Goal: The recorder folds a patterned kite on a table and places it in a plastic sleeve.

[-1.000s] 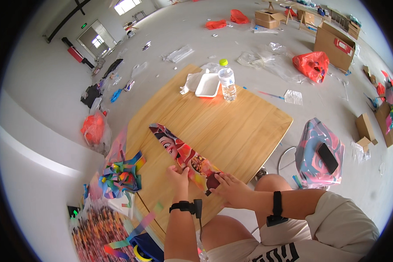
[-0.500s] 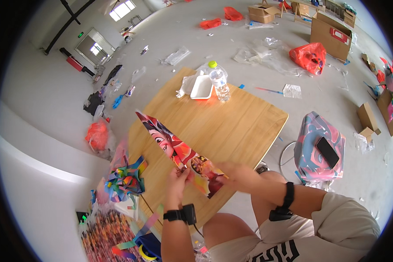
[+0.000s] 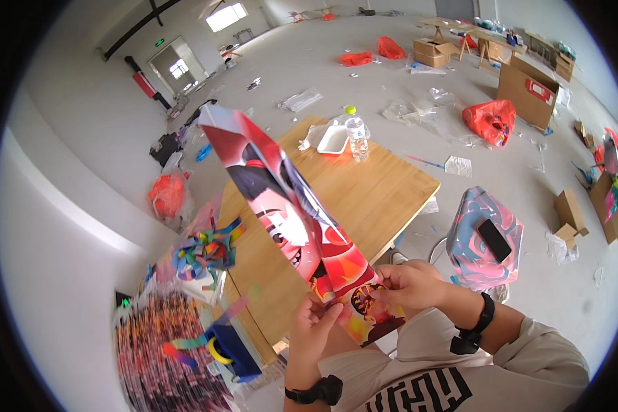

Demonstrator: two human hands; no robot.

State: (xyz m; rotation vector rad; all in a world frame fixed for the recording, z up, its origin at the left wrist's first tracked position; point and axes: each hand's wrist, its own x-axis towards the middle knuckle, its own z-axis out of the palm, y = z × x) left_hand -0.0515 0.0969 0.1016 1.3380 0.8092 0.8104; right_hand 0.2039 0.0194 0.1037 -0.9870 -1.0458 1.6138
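Observation:
A long, folded sheet [image 3: 326,257] with a glossy red, black and yellow cartoon print slants up and away from my lap. Its far end stands raised over the left part of the wooden table [image 3: 384,199]. My left hand [image 3: 312,328] pinches the near part of its left edge between thumb and fingers. Opposite it, my right hand [image 3: 408,285] grips the right edge, the fingertips pressed on the print. The folds lie partly spread toward the far end, showing a long channel between the layers.
A clear bottle [image 3: 357,141] with a yellow-green cap and a white tray [image 3: 333,151] stand at the table's far end. On my right, a black phone [image 3: 494,240] lies on a print-covered stool [image 3: 468,230]. At left are multicoloured strips [image 3: 206,253], a blue tape dispenser [image 3: 244,357] and stacked printed sheets [image 3: 165,353].
The folded sheet has come nearer and higher, moving right and off the tabletop toward my lap. My right hand, blurred before, now grips its edge; my left hand has shifted right with it.

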